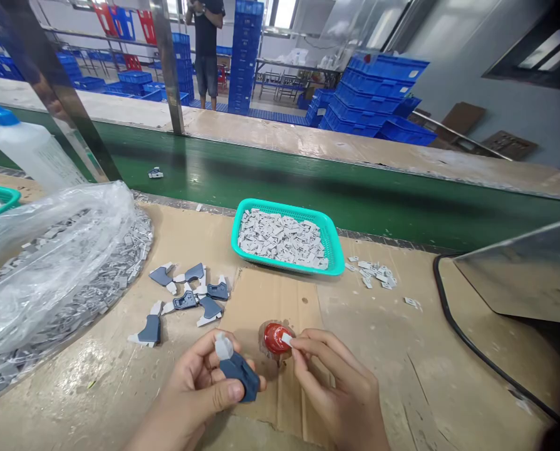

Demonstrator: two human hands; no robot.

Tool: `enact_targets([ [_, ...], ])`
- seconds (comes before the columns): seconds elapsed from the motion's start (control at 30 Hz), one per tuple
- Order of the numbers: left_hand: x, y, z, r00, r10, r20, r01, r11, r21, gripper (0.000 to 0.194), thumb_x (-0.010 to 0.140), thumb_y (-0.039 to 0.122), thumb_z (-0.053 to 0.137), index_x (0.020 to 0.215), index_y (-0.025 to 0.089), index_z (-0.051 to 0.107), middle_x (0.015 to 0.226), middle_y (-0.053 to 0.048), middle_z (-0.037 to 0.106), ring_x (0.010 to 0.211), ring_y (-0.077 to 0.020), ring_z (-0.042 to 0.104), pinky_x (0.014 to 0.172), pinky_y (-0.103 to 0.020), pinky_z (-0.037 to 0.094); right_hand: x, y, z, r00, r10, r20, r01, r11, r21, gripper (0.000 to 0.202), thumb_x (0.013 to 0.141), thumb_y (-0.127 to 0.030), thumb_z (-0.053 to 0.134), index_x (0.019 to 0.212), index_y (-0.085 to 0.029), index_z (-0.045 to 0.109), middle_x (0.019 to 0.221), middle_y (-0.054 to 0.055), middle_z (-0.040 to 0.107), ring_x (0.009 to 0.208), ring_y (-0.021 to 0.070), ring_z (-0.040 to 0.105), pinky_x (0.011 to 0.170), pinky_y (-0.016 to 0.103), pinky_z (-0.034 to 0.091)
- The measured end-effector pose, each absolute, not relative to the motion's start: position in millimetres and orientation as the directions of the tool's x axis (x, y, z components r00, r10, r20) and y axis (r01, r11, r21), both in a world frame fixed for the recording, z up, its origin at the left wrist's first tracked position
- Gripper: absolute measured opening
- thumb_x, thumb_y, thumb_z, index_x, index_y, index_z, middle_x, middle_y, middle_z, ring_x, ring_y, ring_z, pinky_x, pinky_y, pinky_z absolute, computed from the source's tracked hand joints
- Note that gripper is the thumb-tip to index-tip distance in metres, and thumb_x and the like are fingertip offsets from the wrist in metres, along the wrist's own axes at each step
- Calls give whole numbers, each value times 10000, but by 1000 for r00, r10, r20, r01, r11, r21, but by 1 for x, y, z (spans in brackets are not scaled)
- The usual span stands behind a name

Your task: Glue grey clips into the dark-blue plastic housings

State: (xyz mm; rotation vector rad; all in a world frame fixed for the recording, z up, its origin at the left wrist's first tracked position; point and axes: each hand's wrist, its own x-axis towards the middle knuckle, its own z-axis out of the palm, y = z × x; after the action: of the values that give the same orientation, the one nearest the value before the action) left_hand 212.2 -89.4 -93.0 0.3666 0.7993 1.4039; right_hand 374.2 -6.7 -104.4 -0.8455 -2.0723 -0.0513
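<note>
- One teal mesh basket (332, 244) holds a heap of small grey plastic pieces (282, 241); a clear bag (49, 263) spills more of them at left.
- Worn cardboard covers the bench (449, 376) beside a green conveyor belt (308, 181); blue crates (378, 94) are stacked behind.
- Left hand (195, 394) grips a dark blue part (240, 374); right hand (341, 388) pinches a small grey piece (286, 339) over a red cap (275, 338).

The one camera sits on my head, looking forward and down over my bench (402, 351), close above my hands at the bottom edge, with the green belt (308, 181) and crates (378, 94) beyond.
</note>
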Motion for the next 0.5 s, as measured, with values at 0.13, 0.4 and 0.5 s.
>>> enact_targets([
  [0.13,213,-87,-97,-66,964,-259,-706,138,695,404,562,148,780,814,175,466,757,27,603,846,-148,629,795,-216,410,379,-7,-105,-413,550,726,591,768,-245,105,701,-53,528,749,-119,594,825,-14,522,733,-110,467,678,-23,393],
  [0.4,213,-90,-106,-54,972,-229,-543,164,824,381,602,210,761,858,151,485,719,10,616,595,-25,484,575,-132,324,377,-14,-92,-372,496,785,595,776,-209,94,691,-38,538,723,-103,598,815,-10,528,779,-91,492,734,13,407],
  [0.5,214,-91,-103,-77,975,-208,-558,131,819,355,623,177,739,894,153,512,782,2,644,668,-40,541,624,-143,369,377,-17,-89,-370,487,792,601,775,-196,84,685,-34,542,708,-94,595,812,-8,529,779,-87,490,744,18,414],
])
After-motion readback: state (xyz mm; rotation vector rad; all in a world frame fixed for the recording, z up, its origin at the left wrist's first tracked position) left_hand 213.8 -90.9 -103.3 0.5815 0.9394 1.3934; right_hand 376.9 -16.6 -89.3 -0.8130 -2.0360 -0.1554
